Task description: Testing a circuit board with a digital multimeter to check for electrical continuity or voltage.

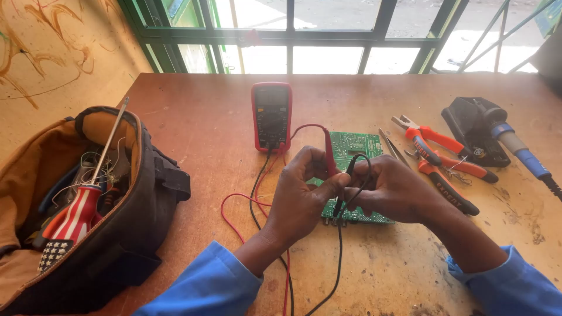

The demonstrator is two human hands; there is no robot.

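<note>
Red multimeter [271, 116], dark rectangular screen [271, 96], table centre.

Green rectangular circuit board [351, 143] as landmark, red-cased multimeter [271, 116] just behind-left, red and black test leads [257, 199] trailing left, orange-handled pliers [436, 153] right, open brown tool bag [88, 205] far left, bare wooden tabletop [398, 269] in front.

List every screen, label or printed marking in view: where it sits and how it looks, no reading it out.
Multimeter: upright rectangle, red casing, dark face, grey screen at its top; table centre, behind the hands.
Pliers: pale lettering on red-and-black handles; right of the green circuit board.
Screwdriver: striped and starred handle, in the bag at left.
</note>
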